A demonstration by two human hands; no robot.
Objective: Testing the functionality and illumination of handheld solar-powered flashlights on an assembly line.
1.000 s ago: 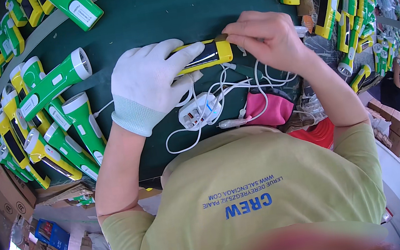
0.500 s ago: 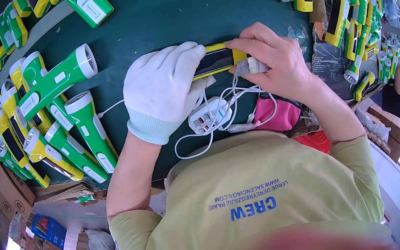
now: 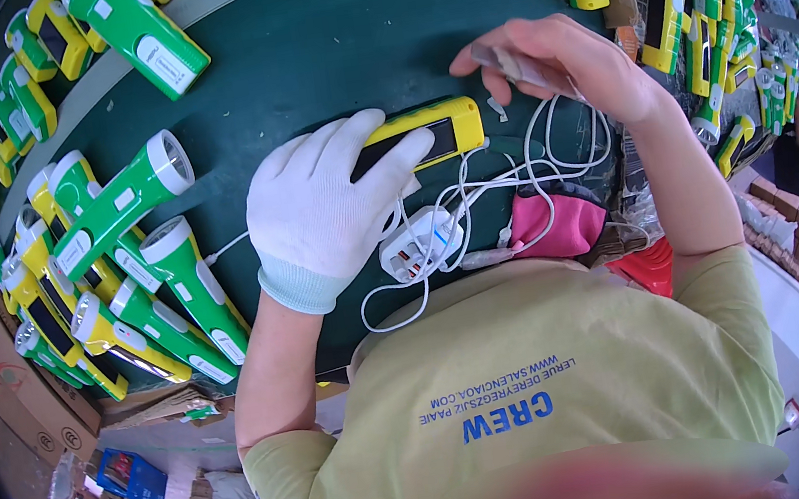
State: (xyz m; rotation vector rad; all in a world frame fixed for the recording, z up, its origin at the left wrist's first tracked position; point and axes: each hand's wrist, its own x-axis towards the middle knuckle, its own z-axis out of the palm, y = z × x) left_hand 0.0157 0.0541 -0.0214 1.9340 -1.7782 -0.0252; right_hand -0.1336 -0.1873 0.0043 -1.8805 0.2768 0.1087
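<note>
My left hand (image 3: 317, 195), in a white knitted glove, is closed round a yellow flashlight (image 3: 454, 126) with a dark solar panel. The flashlight lies sideways above the green table, its far half hidden under the glove. Bare and lifted off to the right, my right hand (image 3: 562, 62) has its fingers curled about a small greyish flat piece (image 3: 522, 70), whose kind I cannot make out. Below the flashlight sits a white multi-port charger (image 3: 419, 244) with tangled white cables (image 3: 482, 183). One cable passes close to the flashlight's right end; whether it is plugged in is unclear.
Green and yellow flashlights (image 3: 193, 287) lie piled on the left, one with a white cable. More flashlights (image 3: 665, 2) crowd the right edge, and a green one (image 3: 140, 41) lies at the far left. A pink pouch (image 3: 557, 222) rests near my body.
My right hand has let go of the flashlight and moved up and right, keeping the greyish piece. My left hand still holds the flashlight, now tilted and slightly lower.
</note>
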